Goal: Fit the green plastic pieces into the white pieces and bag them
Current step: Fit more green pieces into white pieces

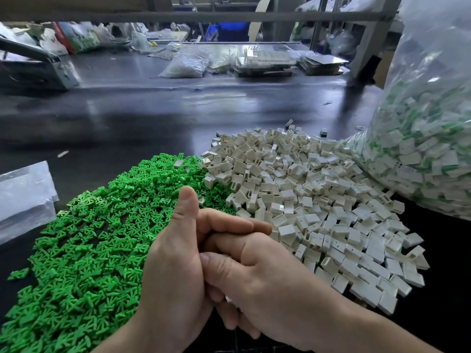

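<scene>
1. The left hand (173,271) and the right hand (267,284) are pressing together at the bottom middle of the frame, above the dark worktop (127,118).
2. The left hand is sticking its thumb up, and its fingers are lying across the top of the right hand.
3. The right hand is curling its fingers under, against the left palm.
4. A tiny white bit is peeking out between the 2 hands. I cannot tell what either grip is holding, or whether it is open or closed.
5. The green pieces (89,238) are lying in a wide heap at the lower left, partly behind the left hand.
6. The white pieces (318,200) are lying in a heap at the middle right, touching the green heap.
7. 1 lone white piece (178,163) is sitting on the green heap, near its far edge.
8. A big clear bag (428,123) is standing at the right edge, full of white pieces with green showing in them, and it is touching the white heap.
9. A flat clear bag (23,197) is lying at the left edge.
</scene>
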The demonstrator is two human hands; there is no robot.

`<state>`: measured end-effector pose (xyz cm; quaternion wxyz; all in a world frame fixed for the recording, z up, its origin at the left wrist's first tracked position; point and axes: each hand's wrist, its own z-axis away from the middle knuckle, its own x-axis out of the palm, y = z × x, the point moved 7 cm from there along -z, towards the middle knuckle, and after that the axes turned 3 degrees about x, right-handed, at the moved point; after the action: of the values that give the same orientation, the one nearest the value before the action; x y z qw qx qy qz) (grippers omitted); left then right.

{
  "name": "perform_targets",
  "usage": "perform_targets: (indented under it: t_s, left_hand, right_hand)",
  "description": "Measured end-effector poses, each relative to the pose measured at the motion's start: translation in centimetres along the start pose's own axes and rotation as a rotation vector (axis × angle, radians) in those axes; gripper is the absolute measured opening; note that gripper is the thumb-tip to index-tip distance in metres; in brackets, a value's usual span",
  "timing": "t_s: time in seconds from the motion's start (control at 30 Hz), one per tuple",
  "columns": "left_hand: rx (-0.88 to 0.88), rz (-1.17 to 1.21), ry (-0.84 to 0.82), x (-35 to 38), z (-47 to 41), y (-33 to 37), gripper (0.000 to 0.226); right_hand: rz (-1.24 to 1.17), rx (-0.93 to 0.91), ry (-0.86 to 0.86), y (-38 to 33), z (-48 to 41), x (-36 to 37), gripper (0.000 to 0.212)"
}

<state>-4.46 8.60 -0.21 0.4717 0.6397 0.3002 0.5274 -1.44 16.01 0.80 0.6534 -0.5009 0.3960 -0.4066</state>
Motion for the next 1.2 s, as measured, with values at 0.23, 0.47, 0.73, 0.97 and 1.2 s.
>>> perform_targets:
  t_s: [0.23,0.47,0.73,0.97,1.2]
  left_hand:
    - [0.003,-0.01,0.055,0.0,-0.1,0.1,0.075]
    - [0.133,-0.177,-0.045,-0.3,-0.8,1.4,0.051]
    - [0.595,-0.786,-0.05,0.0,0.3,5.0,0.013]
    - [0.72,-0.975,0.013,0.7,0.9,5.4,0.014]
    - [0.583,-1.011,-0.004,-0.3,-0.2,4.3,0.032]
  right_hand:
    - [-0.026,0.003,0.037,0.3,-0.1,0.1,0.025]
    - [-0.453,0.005,0.027,0.5,-0.7,-1.2,0.021]
    - [-0.561,0.024,0.061,1.1,-1.1,-3.2,0.018]
    - [-0.734,0.067,0.021,1.9,-1.3,-3.0,0.014]
    - [-1.016,-0.023,-0.008,1.3,-1.8,-5.1,0.011]
